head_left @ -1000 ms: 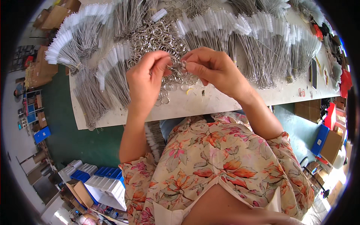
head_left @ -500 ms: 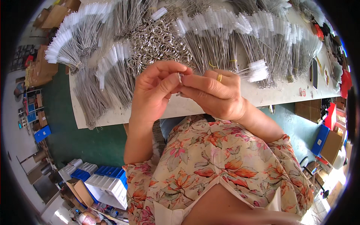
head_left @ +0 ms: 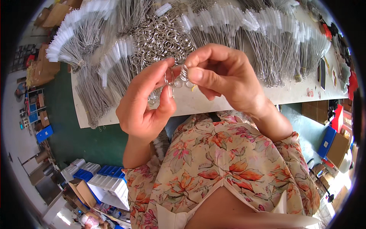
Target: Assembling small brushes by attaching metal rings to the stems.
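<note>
Head: brushes (head_left: 267, 53) beside ring pile (head_left: 162, 42)

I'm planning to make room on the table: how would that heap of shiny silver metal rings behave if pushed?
The heap of shiny silver metal rings would probably spread rather than move as one, since its pieces lie jumbled. Its glossy surfaces suggest some slipperiness. The silver rings pinched in the right hand look unbent, so they're likely stiff.
</note>
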Action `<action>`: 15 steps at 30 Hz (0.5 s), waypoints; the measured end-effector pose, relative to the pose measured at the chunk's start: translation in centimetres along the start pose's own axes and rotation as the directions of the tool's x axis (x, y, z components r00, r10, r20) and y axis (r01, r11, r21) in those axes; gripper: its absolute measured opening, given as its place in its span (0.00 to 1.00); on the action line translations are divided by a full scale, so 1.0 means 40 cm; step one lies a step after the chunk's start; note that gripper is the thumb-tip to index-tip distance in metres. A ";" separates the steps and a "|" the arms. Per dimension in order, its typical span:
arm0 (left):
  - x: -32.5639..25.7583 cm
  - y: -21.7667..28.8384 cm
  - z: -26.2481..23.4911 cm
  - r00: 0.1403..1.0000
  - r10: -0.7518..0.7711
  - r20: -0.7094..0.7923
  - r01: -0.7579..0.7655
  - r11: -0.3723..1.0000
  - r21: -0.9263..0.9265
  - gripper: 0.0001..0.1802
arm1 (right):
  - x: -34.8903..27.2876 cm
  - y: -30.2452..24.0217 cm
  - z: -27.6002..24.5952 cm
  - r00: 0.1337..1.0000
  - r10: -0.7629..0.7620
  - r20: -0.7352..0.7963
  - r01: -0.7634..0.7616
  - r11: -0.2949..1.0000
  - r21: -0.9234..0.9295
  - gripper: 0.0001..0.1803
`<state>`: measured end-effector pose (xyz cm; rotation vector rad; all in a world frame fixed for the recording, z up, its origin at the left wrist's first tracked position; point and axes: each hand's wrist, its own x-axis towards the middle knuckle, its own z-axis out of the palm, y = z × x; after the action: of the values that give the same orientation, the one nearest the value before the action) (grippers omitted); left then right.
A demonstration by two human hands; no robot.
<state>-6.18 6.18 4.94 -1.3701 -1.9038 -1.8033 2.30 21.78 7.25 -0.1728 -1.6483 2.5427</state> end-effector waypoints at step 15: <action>0.022 -0.015 -0.006 0.995 -0.035 0.098 0.027 0.996 0.079 0.15 | 0.035 0.009 -0.018 0.997 0.051 0.064 -0.040 0.987 -0.156 0.08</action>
<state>-7.20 6.48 5.17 -1.4370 -2.0333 -1.6850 1.02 22.50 6.57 -0.1401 -1.8893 2.4778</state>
